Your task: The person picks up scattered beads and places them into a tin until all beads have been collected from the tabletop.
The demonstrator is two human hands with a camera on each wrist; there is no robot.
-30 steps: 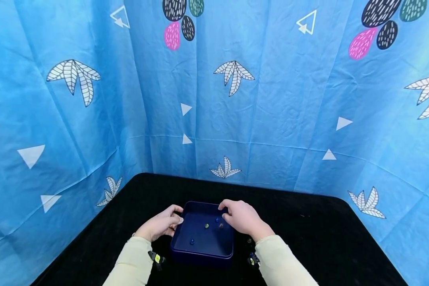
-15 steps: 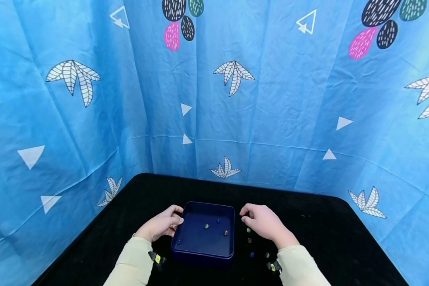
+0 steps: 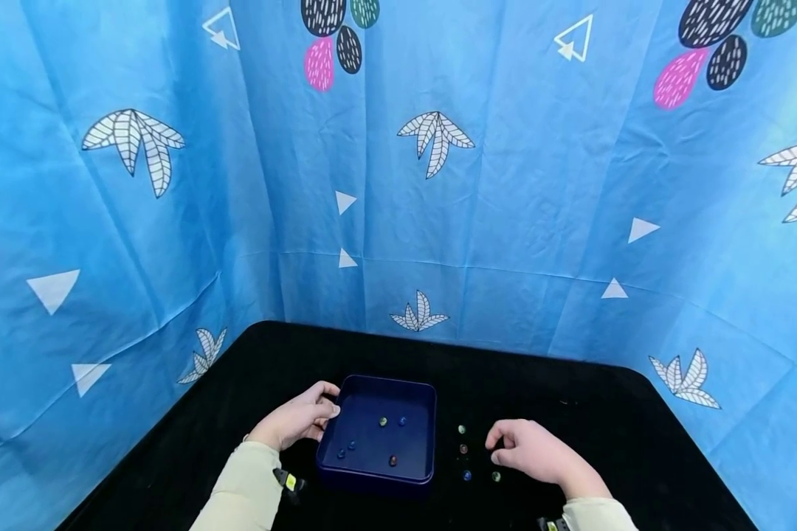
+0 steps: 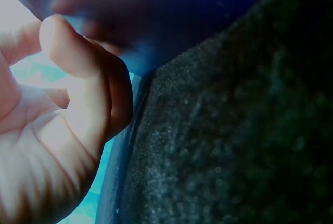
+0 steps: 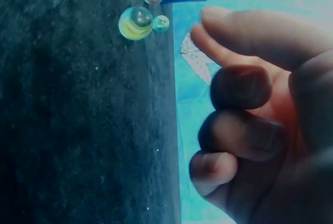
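Note:
My left hand [image 3: 299, 414] holds the left side of a square dark blue tray [image 3: 376, 479], thumb at the rim and fingers against the outer wall. Inside lie several glass marbles, among them a green one [image 3: 382, 421], a blue one [image 3: 402, 421] and a reddish one [image 3: 392, 461]. My right hand [image 3: 538, 451] hovers right of the tray, fingers loosely curled around nothing. Below its thumb sits a yellow-green marble [image 5: 135, 24]. Close by are a pale green marble [image 3: 461, 428], an orange one [image 3: 463, 448] and a blue one [image 3: 467, 476].
The black cloth-covered table [image 3: 538, 383] bears the tray and the loose marbles. A blue patterned curtain [image 3: 518, 221] hangs along its back and sides. Each wrist carries a small black camera mount [image 3: 288, 481].
My right hand has moved from the tray's right rim out to the right, over the table. The reddish marble has rolled toward the tray's front. My left hand stays put.

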